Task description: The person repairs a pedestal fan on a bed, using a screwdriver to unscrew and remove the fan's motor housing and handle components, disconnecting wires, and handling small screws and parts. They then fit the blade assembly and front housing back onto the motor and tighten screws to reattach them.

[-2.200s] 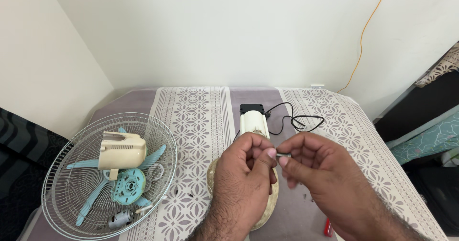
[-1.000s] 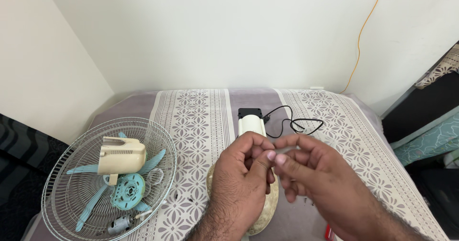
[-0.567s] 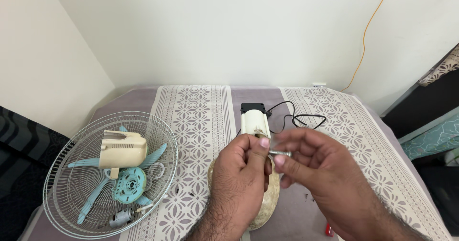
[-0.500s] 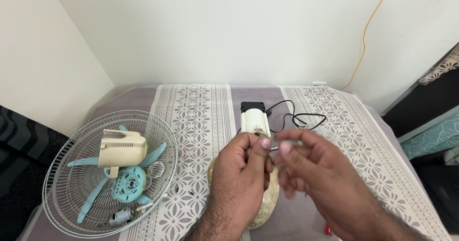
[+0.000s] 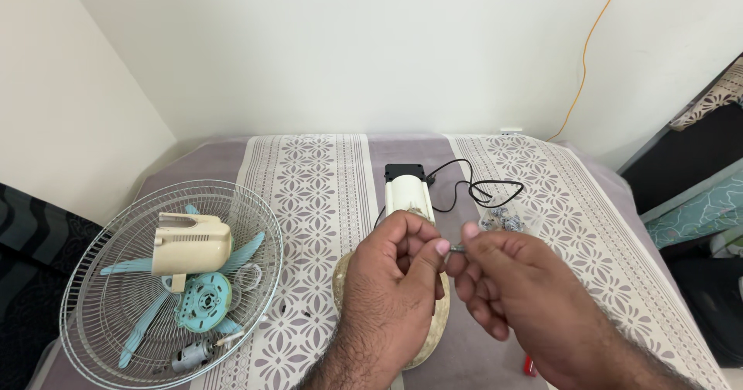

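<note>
Both hands meet just in front of the cream fan stand [image 5: 409, 204], which lies on the patterned cloth of the worktop [image 5: 309, 189]. The left hand [image 5: 387, 297] is curled, thumb and forefinger pinched on one end of a small metal piece [image 5: 455, 247]; the right hand [image 5: 518, 289] is likewise closed, its fingertips nipping the other end. That piece sits between the two thumbs, above the stand's round base [image 5: 429, 336].

For a part this small, a fingertip pinch low over the cloth seems wise — a slip would then drop it near the stand, not off the edge.

Whether the piece is a screw, a pin or a wire end cannot be told; the fingers cover most of it. The hands hide much of the base. Left of the stand, the wire fan guard [image 5: 101, 282] holds a cream motor housing [image 5: 190, 243] and teal blades [image 5: 205, 301]. Right of the stand lies a black cord [image 5: 487, 193] and a blurred cluster of small bits [image 5: 501, 220] — a red object [image 5: 529, 367] is cut off below.
</note>
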{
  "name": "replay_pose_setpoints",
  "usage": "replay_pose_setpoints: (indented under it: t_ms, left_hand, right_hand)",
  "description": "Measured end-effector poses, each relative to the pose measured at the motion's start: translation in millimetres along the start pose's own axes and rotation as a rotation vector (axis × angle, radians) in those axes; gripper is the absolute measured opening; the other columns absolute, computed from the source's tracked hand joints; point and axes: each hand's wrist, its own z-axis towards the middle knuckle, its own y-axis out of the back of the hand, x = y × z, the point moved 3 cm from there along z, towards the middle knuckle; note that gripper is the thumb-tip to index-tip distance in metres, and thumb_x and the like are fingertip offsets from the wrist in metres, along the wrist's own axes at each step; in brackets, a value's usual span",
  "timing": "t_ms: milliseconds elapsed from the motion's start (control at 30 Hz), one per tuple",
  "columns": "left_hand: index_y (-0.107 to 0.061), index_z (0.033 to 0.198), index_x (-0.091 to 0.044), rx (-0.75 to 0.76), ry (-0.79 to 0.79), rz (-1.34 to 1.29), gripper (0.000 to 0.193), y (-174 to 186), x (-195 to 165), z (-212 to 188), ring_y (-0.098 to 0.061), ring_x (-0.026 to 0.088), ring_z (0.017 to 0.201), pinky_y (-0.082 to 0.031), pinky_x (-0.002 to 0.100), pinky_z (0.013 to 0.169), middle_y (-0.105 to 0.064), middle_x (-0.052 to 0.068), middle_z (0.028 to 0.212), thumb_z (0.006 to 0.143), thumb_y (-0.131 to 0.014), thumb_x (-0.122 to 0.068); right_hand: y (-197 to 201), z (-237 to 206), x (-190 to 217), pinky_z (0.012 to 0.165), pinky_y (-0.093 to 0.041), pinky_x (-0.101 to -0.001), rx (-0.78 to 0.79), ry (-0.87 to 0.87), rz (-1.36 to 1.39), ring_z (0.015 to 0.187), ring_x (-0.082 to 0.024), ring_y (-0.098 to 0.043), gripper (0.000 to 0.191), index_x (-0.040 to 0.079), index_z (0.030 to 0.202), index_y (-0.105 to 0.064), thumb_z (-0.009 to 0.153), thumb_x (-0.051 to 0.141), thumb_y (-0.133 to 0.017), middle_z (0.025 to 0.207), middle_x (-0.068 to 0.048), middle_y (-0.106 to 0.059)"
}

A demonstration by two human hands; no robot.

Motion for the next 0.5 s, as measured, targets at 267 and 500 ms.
replay_pose_setpoints:
  t_ms: [267, 500]
  left_hand:
    - [-0.063, 0.092, -0.005, -0.005, -0.078, 0.023, 0.005, 0.3, 7.0, 2.4, -0.059, 0.002, 0.061, -0.052, 0.021, 0.056, -0.064, -0.002, 0.070, 0.095, -0.066, -0.008]
    - [-0.062, 0.091, -0.004, -0.007, 0.054, -0.103, 0.010, -3.1, 10.3, -1.8, -0.055, 0.006, 0.052, -0.047, 0.024, 0.047, -0.062, 0.002, 0.065, 0.097, -0.062, -0.011]
  right_hand:
    - [3.1, -3.2, -8.4, 0.044, -0.041, -0.0260, 0.053, -0.011, 0.126, 0.055, -0.009, -0.052, 0.023, 0.000, 0.116, -0.065, 0.101, 0.017, -0.060, 0.082, -0.005, -0.063]
    - [3.6, 0.7, -23.4, 0.040, -0.036, -0.0220, 0.160, -0.013, 0.316, 0.053, -0.007, -0.048, 0.027, -0.001, 0.108, -0.063, 0.107, 0.026, -0.060, 0.084, -0.006, -0.064]
